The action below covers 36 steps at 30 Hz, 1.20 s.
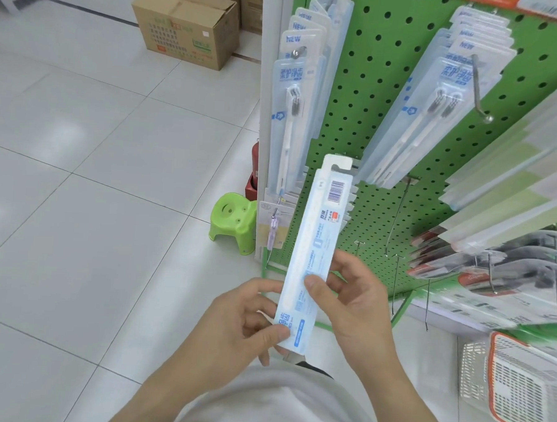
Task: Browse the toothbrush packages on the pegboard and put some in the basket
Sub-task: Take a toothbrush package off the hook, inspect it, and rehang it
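While both hands (297,315) grip toothbrush package (317,242), basket (519,384) apparently near right.

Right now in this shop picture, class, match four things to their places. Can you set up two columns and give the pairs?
Things:
1. toothbrush package
2. cardboard box
3. green stool
4. basket

Places:
A. on the floor at the foot of the pegboard
B. lower right, below the display
C. held in both hands
D. on the floor, far behind

Pairs: 1-C, 2-D, 3-A, 4-B
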Motion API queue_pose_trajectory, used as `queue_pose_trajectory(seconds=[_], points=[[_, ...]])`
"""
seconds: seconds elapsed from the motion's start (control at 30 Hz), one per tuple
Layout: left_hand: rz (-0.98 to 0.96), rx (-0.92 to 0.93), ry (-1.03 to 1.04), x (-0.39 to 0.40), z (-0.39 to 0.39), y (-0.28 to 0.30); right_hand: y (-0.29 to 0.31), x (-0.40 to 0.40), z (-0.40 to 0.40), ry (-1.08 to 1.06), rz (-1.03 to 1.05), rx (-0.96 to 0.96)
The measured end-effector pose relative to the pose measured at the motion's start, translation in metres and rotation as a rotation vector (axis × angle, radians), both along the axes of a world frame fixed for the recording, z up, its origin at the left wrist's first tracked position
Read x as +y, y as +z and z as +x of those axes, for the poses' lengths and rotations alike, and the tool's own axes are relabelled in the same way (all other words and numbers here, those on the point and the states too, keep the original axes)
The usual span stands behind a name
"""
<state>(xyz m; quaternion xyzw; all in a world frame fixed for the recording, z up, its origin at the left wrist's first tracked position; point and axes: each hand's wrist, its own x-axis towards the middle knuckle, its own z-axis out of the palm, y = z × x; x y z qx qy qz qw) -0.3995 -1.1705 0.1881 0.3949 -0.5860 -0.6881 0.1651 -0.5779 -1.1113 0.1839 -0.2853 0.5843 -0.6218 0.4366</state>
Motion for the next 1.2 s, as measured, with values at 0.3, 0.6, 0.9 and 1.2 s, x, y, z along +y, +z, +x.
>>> queue_pose_trajectory(seconds=[0.3,0.6,0.9,1.2], points=[[-0.037,-0.030,-0.096,-0.005,0.003,-0.001,0.012,-0.007,-0.021,-0.106,0.068,0.306],[-0.048,-0.054,-0.190,-0.008,-0.002,-0.010,0.023,-0.013,-0.065,-0.312,0.054,0.354],[-0.138,-0.133,0.109,-0.017,-0.008,-0.018,0.018,-0.018,-0.075,-0.526,-0.023,0.329],[-0.160,-0.154,0.225,-0.023,-0.012,-0.015,0.011,-0.026,-0.045,-0.458,0.035,0.359]])
